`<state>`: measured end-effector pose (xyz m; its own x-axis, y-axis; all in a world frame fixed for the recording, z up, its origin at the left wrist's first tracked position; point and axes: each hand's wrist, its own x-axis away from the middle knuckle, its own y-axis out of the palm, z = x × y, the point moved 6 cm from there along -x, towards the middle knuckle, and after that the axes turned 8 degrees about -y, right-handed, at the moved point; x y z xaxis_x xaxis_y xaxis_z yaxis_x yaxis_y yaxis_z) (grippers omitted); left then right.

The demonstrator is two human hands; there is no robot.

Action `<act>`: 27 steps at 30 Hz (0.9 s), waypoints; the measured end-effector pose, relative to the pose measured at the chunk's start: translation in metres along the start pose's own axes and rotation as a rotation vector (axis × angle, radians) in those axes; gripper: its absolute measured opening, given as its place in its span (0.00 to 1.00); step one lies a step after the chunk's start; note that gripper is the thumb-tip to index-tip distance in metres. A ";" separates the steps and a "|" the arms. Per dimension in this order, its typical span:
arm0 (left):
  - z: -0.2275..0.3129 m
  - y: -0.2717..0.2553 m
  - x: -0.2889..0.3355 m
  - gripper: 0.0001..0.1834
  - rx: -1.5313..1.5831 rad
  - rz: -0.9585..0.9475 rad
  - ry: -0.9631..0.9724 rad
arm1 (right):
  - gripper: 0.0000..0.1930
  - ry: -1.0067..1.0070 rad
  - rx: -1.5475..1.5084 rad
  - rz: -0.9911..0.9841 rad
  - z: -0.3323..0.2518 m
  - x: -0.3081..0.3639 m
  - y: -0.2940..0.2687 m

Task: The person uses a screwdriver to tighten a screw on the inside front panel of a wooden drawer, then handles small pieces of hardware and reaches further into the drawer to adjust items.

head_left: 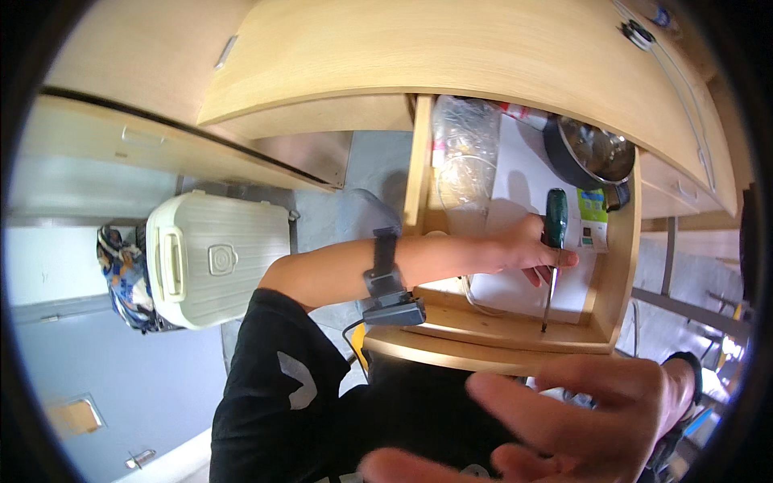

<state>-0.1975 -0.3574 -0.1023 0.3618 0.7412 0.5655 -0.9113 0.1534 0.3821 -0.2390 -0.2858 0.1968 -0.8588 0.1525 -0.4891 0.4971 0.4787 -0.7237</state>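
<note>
The left hand (527,249) has its fingers closed round the green-handled screwdriver (552,258), whose long axis stands near vertical, tip down on the open drawer (515,332) front rail. The right hand (564,419) (fingers spread, empty) hovers nearer the viewer.

Black short-sleeved shirt (274,402) with grey markings; dark wrist strap (385,256) carrying small black device; bare forearms.

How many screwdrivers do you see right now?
1. The green-handled screwdriver is gripped in the left hand, tip down on the open drawer's front inner edge. The right hand holds nothing. More could be hidden under the plastic bag.
</note>
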 end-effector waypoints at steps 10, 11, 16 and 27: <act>-0.003 -0.011 0.012 0.25 0.068 0.014 -0.044 | 0.23 -0.384 -0.195 0.112 0.001 0.027 0.012; 0.005 0.000 0.010 0.24 0.069 -0.034 -0.017 | 0.23 -0.430 -0.168 0.070 -0.001 0.034 0.010; 0.028 -0.018 0.031 0.19 -0.051 0.068 0.082 | 0.15 -0.553 -0.034 -0.360 0.028 0.052 0.027; 0.135 -0.072 0.134 0.19 -0.511 0.355 0.624 | 0.14 -0.022 0.103 -0.577 0.108 0.116 0.019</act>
<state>-0.0566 -0.3578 0.0448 0.0035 0.9996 0.0295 -0.9800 0.0093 -0.1989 -0.3155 -0.3521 0.0741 -0.9919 -0.1264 -0.0107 -0.0401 0.3925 -0.9189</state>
